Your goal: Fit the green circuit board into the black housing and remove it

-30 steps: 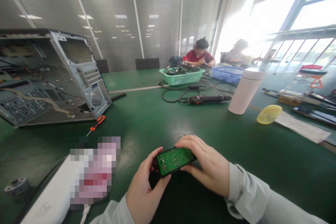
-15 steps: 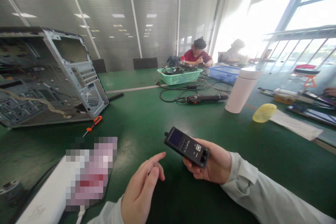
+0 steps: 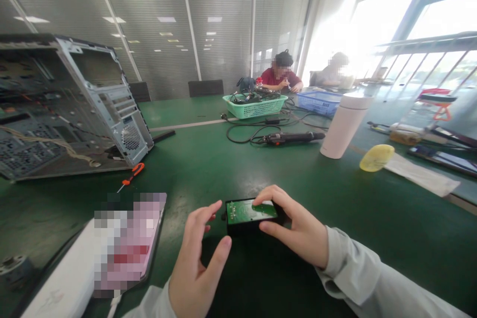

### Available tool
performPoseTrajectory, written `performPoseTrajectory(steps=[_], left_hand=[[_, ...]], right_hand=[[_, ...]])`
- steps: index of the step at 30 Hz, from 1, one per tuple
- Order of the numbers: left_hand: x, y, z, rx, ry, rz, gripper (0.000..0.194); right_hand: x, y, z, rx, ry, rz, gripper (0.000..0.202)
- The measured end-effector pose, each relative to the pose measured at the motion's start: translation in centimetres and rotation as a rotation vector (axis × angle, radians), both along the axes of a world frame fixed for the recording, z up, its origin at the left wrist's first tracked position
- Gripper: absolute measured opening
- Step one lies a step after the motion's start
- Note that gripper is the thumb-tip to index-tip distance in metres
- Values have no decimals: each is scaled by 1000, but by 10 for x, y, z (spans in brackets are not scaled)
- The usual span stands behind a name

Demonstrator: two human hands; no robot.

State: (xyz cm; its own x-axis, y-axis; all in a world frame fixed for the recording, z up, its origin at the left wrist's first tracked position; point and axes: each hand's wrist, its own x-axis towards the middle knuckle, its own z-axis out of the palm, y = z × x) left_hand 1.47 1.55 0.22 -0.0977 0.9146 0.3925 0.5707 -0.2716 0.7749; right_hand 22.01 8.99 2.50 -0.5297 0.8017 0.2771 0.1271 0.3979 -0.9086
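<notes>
A small black handheld electronic device is turned back side up, low over the green table, and its green circuit board shows inside the case. My right hand grips its right end, with the thumb on the near side and the fingers reaching over onto the board. Just left of the device is my left hand, thumb and fingers apart, holding nothing. I cannot tell whether the case rests fully on the table.
An opened computer case stands at left, an orange-handled screwdriver before it. A phone lies beside a white box-like object. Beyond are a black corded power tool, a pale bottle, a green basket and seated people.
The device has been flipped over, screen side down, and lowered, so its circuit board now faces up. My right hand has shifted its grip; my left hand has spread its thumb and fingers.
</notes>
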Motion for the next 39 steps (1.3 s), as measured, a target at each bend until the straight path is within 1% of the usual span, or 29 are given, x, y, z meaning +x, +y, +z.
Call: performPoseTrajectory(steps=[1,2,3,6,9,15,19,23,25,29,34,37,39], left_hand=[[0,0,1,1,29,-8,36],[1,1,2,4,50,-14,33],[1,1,4,11,63,-17,30],[4,2,8,47,69,-17,25],[5,3,10,66,56,-25,24],[5,6,9,26,-15,-46,21],[4,6,9,-7,-53,-50,15],[4,4,8,-1,-46,-73,15],[3,2,8,23,-24,-64,16],[2,-1,8,118,56,-46,16],[4,-1,10,260,154,-56,19],[5,-3,13,301,224,-55,19],[5,-5,14,303,305,-52,24]], right_hand=[[0,-1,0,164,-57,-2,23],[1,-3,1,263,-94,5,26],[1,-3,1,321,-122,19,29],[3,-4,1,436,-177,27,34],[4,-5,3,517,-214,18,37],[5,-6,4,553,-265,8,37],[5,-6,4,559,-293,-1,41],[4,-5,2,537,-330,-29,49],[3,-5,1,526,-322,-40,50],[0,-6,0,527,-303,-67,46],[0,-7,-1,611,-316,-78,47],[1,-6,-1,668,-312,-69,45],[1,-5,0,719,-319,-59,41]])
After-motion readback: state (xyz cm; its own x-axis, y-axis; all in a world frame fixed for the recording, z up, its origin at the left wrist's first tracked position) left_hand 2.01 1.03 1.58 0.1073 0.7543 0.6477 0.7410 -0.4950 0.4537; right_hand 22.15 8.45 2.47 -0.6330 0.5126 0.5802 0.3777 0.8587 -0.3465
